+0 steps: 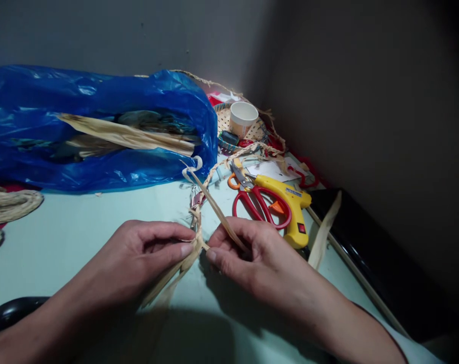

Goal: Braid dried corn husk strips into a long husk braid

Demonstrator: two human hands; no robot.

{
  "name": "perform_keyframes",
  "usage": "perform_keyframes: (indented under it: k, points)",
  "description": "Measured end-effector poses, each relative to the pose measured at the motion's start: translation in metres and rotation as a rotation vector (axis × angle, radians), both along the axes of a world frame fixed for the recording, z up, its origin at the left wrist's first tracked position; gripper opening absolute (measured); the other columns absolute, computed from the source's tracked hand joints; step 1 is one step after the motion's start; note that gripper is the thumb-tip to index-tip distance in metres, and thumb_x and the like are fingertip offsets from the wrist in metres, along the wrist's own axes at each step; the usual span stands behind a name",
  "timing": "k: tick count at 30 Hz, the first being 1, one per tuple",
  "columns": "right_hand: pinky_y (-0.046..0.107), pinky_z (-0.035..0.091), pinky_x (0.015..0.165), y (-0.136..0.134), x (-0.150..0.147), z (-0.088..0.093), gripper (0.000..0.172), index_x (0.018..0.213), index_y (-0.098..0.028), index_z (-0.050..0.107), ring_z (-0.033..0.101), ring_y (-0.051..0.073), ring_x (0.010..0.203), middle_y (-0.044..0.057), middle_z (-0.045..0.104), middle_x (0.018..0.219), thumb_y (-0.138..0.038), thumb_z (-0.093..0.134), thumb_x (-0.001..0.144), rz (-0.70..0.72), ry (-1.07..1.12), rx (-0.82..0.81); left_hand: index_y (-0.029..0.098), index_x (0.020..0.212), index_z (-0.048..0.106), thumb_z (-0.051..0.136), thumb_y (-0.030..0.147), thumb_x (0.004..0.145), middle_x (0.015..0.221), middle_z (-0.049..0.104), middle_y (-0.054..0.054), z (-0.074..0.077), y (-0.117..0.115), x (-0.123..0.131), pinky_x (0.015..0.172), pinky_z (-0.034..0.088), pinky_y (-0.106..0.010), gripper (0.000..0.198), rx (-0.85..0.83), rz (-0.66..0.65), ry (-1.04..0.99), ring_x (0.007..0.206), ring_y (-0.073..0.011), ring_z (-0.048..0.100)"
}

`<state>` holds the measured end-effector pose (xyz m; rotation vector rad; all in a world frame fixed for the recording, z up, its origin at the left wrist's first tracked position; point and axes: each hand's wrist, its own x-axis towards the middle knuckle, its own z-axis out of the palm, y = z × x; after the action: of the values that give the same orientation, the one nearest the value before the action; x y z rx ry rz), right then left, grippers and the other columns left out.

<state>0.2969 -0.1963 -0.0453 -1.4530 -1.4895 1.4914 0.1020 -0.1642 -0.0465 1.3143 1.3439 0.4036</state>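
Note:
A pale plaited braid of dried husk-like strips runs from the back of the table toward me. My left hand pinches the braid's near end, and loose strips fan out below its fingers. To the right, my right hand has thumb and forefinger closed on one husk strip, which loops up past the knuckles and curls at its tip. A clip with a dark red part sits at the braid just beyond my hands. The fingers partly hide the plaited end.
Behind lies an open blue plastic bag with dried husks. Red-handled scissors and a yellow glue gun are close to my right hand. A paper cup stands in a woven basket. Coiled braid pieces lie at left.

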Motion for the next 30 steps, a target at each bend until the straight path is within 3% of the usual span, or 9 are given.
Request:
perform_keyframes:
  k: [5,10,15,17,20,24,27,30]
  points:
    - [0.019,0.033,0.048,0.000,0.002,-0.002,0.013,0.072,-0.018,0.057,0.045,0.009,0.057,-0.004,0.052,0.062,-0.019,0.060,0.085,0.036,-0.032,0.010,0.022,0.079,0.079,0.078,0.044,0.066,0.077,0.078,-0.002,0.006,-0.001,0.004,0.060,0.049,-0.024,0.026,-0.072,0.001,-0.007,0.074,-0.0214,0.068]
    - [0.020,0.034,0.049,0.000,0.000,-0.001,0.013,0.071,-0.019,0.057,0.046,0.009,0.057,-0.004,0.052,0.061,-0.017,0.060,0.083,0.041,-0.075,0.031,0.021,0.078,0.071,0.076,0.043,0.072,0.069,0.066,0.002,0.009,-0.008,0.009,0.058,0.045,-0.021,0.023,-0.089,0.069,-0.092,0.069,-0.0169,0.064]
    - [0.019,0.035,0.051,0.000,-0.002,-0.001,0.013,0.071,-0.019,0.056,0.046,0.008,0.058,-0.005,0.052,0.062,-0.018,0.060,0.083,0.048,-0.099,0.081,0.020,0.079,0.068,0.077,0.042,0.073,0.058,0.053,0.006,0.001,-0.008,0.006,0.042,0.026,-0.018,0.024,-0.183,0.042,-0.159,0.044,-0.0071,0.037]
    - [0.021,0.034,0.051,0.000,-0.002,0.000,0.014,0.071,-0.019,0.055,0.045,0.009,0.058,-0.005,0.052,0.062,-0.019,0.059,0.084,0.063,-0.124,0.086,0.020,0.079,0.068,0.078,0.037,0.072,0.063,0.057,0.005,-0.002,-0.006,0.005,0.046,0.030,-0.018,0.021,-0.176,0.012,-0.175,0.050,-0.0080,0.042]
    - [0.024,0.032,0.051,0.000,0.000,0.003,0.016,0.070,-0.020,0.053,0.043,0.011,0.058,-0.004,0.051,0.062,-0.020,0.057,0.086,0.083,-0.180,0.090,0.019,0.078,0.068,0.077,0.037,0.074,0.073,0.063,0.002,-0.003,-0.003,0.005,0.063,0.043,-0.023,0.021,-0.123,-0.030,-0.170,0.071,-0.0159,0.059]
    - [0.027,0.030,0.054,-0.002,0.003,0.003,0.020,0.073,-0.020,0.051,0.044,0.014,0.063,-0.001,0.053,0.068,-0.028,0.054,0.092,0.076,-0.254,0.128,0.020,0.081,0.067,0.075,0.043,0.078,0.079,0.067,0.001,-0.001,-0.003,0.006,0.072,0.046,-0.028,0.024,-0.097,-0.042,-0.167,0.081,-0.0205,0.064]
    - [0.028,0.031,0.059,-0.003,0.003,-0.001,0.019,0.080,-0.021,0.051,0.046,0.016,0.070,0.002,0.056,0.078,-0.033,0.054,0.095,0.069,-0.274,0.146,0.021,0.082,0.068,0.079,0.042,0.074,0.080,0.070,0.000,-0.002,-0.004,0.007,0.071,0.048,-0.028,0.025,-0.084,-0.035,-0.181,0.080,-0.0209,0.065]
    - [0.028,0.035,0.065,-0.003,-0.001,-0.004,0.013,0.086,-0.021,0.053,0.052,0.016,0.075,0.001,0.062,0.079,-0.030,0.055,0.096,0.083,-0.172,0.135,0.023,0.079,0.073,0.075,0.036,0.077,0.077,0.073,0.001,-0.001,-0.004,0.006,0.068,0.048,-0.026,0.014,0.029,-0.122,-0.105,0.077,-0.0200,0.066]
